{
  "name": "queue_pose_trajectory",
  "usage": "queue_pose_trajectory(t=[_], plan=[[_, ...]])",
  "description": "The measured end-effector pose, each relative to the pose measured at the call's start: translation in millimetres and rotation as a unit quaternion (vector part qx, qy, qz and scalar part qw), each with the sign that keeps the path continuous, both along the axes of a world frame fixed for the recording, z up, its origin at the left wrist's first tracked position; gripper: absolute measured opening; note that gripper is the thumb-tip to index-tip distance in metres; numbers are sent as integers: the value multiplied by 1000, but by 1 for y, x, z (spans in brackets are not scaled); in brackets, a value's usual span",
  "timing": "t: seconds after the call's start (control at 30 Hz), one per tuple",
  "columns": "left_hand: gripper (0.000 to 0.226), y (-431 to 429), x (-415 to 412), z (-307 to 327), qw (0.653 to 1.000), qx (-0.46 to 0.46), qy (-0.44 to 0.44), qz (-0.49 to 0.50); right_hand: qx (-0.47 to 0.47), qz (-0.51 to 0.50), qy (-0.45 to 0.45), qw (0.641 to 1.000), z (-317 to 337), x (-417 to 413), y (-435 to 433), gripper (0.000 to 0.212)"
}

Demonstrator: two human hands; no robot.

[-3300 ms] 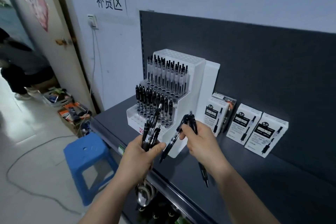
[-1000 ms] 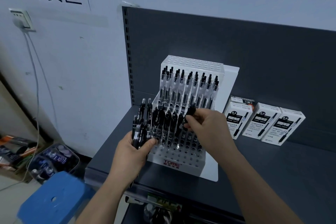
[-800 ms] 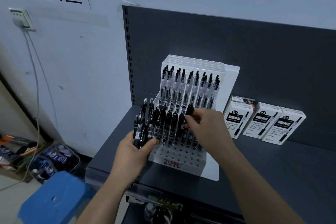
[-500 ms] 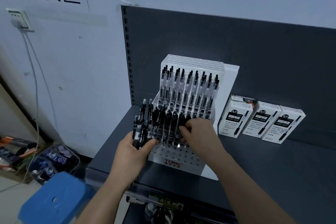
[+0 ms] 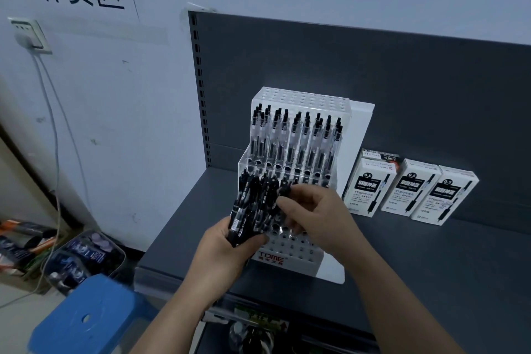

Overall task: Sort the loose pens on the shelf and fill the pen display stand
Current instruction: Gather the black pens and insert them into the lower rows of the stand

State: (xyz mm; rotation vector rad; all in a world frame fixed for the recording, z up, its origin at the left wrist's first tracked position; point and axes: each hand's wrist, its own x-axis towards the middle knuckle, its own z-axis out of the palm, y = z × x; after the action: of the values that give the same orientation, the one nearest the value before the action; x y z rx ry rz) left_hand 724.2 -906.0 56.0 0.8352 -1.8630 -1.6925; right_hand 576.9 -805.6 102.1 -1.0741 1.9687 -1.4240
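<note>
Left hand (image 5: 227, 250) grips bundle of black pens (image 5: 247, 210), centre frame, against front of pen display stand (image 5: 301, 100). Right hand (image 5: 316, 215) seems to pinch single pen (image 5: 285, 188) near its top. Pens likely light, stiff and slick when bunched; best pinched at the upper barrel.

Black pens (image 5: 253, 207) before half-filled white stand (image 5: 290, 250)

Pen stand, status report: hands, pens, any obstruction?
Left hand grips pen bundle. Right hand pinches one pen beside bundle. Pen stand front holes empty; nothing blocking.
</note>
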Motion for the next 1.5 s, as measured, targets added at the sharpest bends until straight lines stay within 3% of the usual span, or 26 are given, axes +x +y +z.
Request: queue_pose_trajectory(t=[0.23,0.37,0.53,0.73,0.93,1.2,1.3,1.4,1.5], plan=[[8,8,-6,0,998,-32,-12,59,-12,-41,-41,998,-1,-9,10,9],[9,1,-3,-2,996,-25,-6,85,-23,-128,159,979,5,-26,21,10],[9,3,-3,0,996,-35,-1,79,-42,-141,271,951,2,-19,14,12],[14,1,-1,0,995,-19,0,103,-34,-133,294,946,2,-22,4,20],[16,1,-1,1,993,1,8,118,82,-105,274,953,-19,-19,-4,19],[16,3,-1,1,995,9,11,103,146,-93,312,934,-19,-16,-13,28],[15,7,-3,3,997,14,13,78,116,-92,255,955,-20,-15,-2,29],[14,14,-7,4,999,18,1,46,23,-77,107,991,-16,-7,8,20],[14,22,-13,3,999,21,-21,24,-24,-43,5,999,-10,-3,13,7]])
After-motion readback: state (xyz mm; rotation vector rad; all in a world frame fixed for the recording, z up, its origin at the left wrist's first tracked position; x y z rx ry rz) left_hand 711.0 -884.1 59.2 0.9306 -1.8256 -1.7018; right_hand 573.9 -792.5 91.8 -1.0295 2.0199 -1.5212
